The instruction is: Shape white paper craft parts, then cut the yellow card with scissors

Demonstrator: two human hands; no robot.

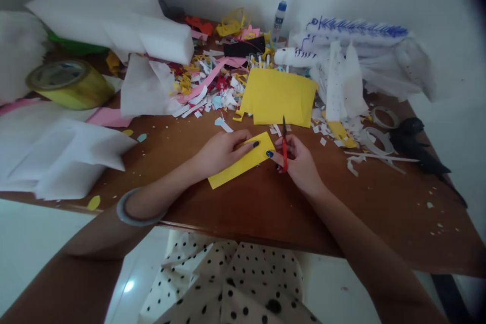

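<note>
A strip of yellow paper (243,164) lies slantwise between my hands, just above the table's front part. My left hand (224,156) grips its upper edge, thumb on top and fingers behind. In my right hand (298,162) is a pair of scissors (284,154) with red handles, dark blades pointing away from me. My right thumb also touches the strip's right end. Beyond the hands rests a larger yellow paper sheet (283,95), partly over a heap of cuttings.
Paper scraps (212,81) in several colours cover the table's back. A yellow tape roll (70,83) and white paper (61,159) are at left. A glue bottle (279,20) stands behind. White tape rings (377,140) and a black object (417,147) lie at right.
</note>
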